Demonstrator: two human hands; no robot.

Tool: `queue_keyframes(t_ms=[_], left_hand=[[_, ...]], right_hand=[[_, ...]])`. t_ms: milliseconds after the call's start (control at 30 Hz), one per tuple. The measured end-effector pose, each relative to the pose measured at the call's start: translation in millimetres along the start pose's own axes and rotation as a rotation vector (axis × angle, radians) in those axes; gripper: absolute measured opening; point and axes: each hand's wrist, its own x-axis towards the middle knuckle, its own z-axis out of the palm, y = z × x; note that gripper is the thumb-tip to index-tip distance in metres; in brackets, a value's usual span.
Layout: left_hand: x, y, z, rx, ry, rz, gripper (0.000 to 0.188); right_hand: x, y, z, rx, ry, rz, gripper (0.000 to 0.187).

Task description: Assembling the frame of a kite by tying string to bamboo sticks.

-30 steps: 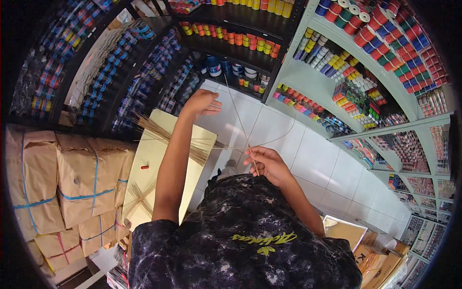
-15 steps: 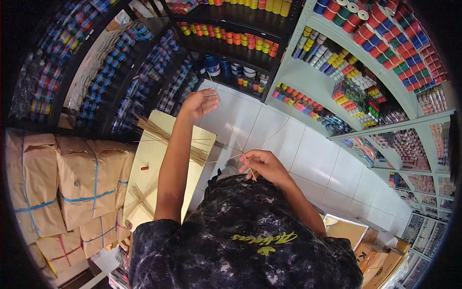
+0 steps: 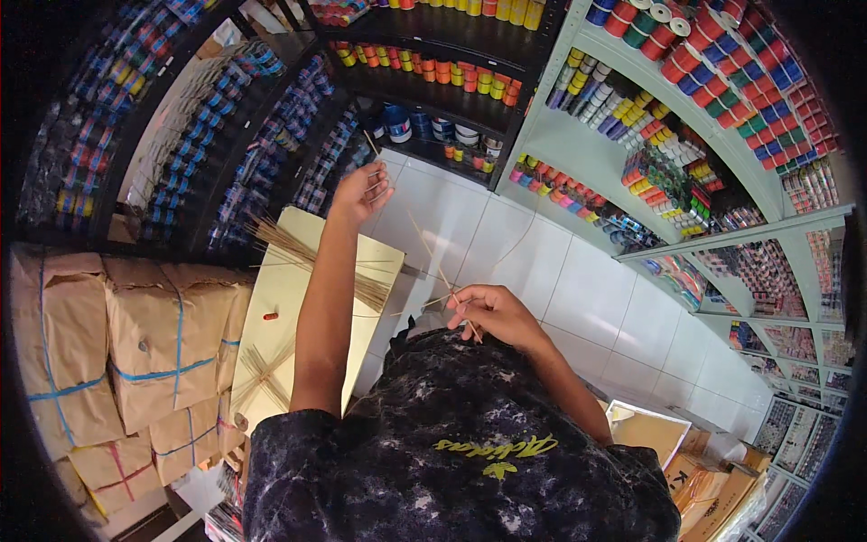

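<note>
My right hand (image 3: 495, 312) is closed in front of my shirt, pinching several thin brown cane strands (image 3: 442, 276) where they cross. Their long ends fan out over the floor, and a short end pokes out below the fingers. Farther out to the left, my left hand (image 3: 364, 191) is raised with curled fingers, closed on a thin cane strand (image 3: 371, 143) whose tip sticks up past them. On the cream board (image 3: 307, 339) at my left lie a loose bundle of cane strands (image 3: 287, 241), a crossed bunch (image 3: 264, 372) and a small red object (image 3: 271, 316).
Paper-wrapped parcels (image 3: 155, 330) tied with blue string are stacked at the left. Dark shelves (image 3: 433, 77) with spools and tubs stand ahead. Pale shelves (image 3: 578, 135) of colourful spools curve along the right above white floor tiles (image 3: 578, 280). Cardboard boxes (image 3: 709, 492) sit at lower right.
My left hand has shifted slightly left, its fingers more curled, and the strand tip above it has moved left too. My right hand stays nearly in place, still pinching the crossed strands.
</note>
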Motion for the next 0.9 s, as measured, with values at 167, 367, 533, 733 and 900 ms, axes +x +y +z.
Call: queue_keyframes(t_ms=[167,367,533,733,900], left_hand=[[-2,5,1,0.011,-0.014,-0.011,0.012],[2,3,1,0.039,-0.014,0.015,0.013],[13,1,-15,-0.108,-0.059,0.011,0.015],[-3,1,6,0.015,0.05,0.037,0.018],[-11,1,7,0.041,-0.024,-0.09,0.041]], right_hand=[[1,3,-1,-0.011,-0.014,-0.002,0.024],[3,7,-4,-0.014,-0.025,-0.008,0.025],[3,3,-1,-0.029,-0.018,-0.017,0.025],[4,5,-2,-0.01,0.01,-0.005,0.024],[4,0,0,0.011,0.058,0.018,0.027]])
